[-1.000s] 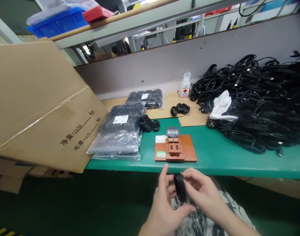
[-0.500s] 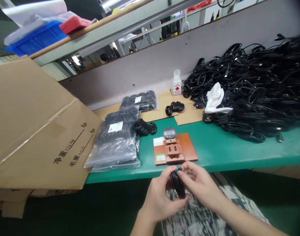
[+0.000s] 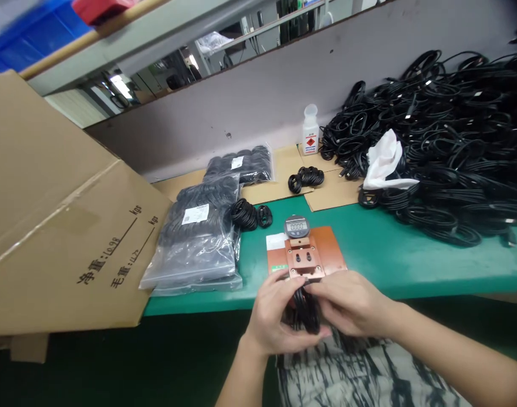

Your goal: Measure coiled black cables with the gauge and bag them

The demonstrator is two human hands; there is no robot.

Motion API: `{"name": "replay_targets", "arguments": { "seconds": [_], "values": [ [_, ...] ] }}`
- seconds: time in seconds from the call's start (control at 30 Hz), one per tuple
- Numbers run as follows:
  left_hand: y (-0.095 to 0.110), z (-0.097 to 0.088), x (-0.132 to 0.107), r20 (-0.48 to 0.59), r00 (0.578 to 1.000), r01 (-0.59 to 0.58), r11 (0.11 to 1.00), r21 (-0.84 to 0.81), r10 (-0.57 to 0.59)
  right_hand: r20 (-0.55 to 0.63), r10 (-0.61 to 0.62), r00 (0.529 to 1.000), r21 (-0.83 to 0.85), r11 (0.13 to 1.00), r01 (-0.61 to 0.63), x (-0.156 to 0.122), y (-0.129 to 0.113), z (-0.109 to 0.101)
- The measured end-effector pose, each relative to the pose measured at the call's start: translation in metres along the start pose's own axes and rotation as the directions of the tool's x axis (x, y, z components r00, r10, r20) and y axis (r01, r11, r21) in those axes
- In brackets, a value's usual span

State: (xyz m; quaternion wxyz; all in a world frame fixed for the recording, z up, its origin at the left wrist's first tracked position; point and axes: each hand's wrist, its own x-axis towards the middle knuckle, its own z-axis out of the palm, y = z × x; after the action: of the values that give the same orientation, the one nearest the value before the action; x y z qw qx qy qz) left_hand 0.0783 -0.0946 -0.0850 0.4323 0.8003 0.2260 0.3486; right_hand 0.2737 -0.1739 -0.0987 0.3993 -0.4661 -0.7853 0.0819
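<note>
A coiled black cable point(image 3: 307, 310) is gripped in my left hand point(image 3: 275, 316), thumb below and fingers above. My right hand point(image 3: 353, 299) pinches the top of that coil, where a connector end is hidden by the fingers. Just beyond both hands, at the green table's front edge, lies a brown gauge fixture point(image 3: 303, 257) with a round digital gauge point(image 3: 296, 226) reading zeros. My fingertips overlap the fixture's near edge in the view; whether they touch it I cannot tell.
Bagged coils point(image 3: 199, 226) lie left of the fixture, beside a large open carton point(image 3: 72, 226). Loose coils point(image 3: 244, 215) sit by the bags. A white bottle point(image 3: 311, 130) stands at the back. Heaped black cables point(image 3: 444, 147) and a white cloth point(image 3: 383, 161) fill the right.
Both hands have shifted forward to the fixture's near edge with the coil. My right fingers now cover the connector that showed between them. The camera view has moved closer to the table.
</note>
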Motion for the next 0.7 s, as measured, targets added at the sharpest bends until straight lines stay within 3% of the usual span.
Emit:
{"name": "replay_targets", "arguments": {
  "seconds": [0.13, 0.3, 0.6, 0.7],
  "values": [
    [-0.004, 0.004, -0.001, -0.028, 0.997, -0.066, 0.995, 0.073, 0.068, -0.021, -0.077, 0.997, -0.128, 0.989, 0.074, -0.002, 0.005, 0.002],
    [-0.01, 0.006, -0.002, 0.036, 0.99, -0.137, 0.974, 0.178, 0.133, -0.102, -0.161, 0.982, -0.196, 0.971, 0.139, -0.005, 0.009, 0.006],
    [-0.015, 0.006, -0.002, -0.021, 0.98, -0.195, 0.979, 0.058, 0.197, -0.147, -0.177, 0.973, -0.24, 0.961, 0.139, -0.006, 0.009, 0.008],
    [-0.016, 0.006, 0.001, -0.026, 0.962, -0.271, 0.961, 0.06, 0.273, -0.153, -0.205, 0.967, -0.262, 0.952, 0.161, -0.006, 0.011, 0.01]
  ]
}}
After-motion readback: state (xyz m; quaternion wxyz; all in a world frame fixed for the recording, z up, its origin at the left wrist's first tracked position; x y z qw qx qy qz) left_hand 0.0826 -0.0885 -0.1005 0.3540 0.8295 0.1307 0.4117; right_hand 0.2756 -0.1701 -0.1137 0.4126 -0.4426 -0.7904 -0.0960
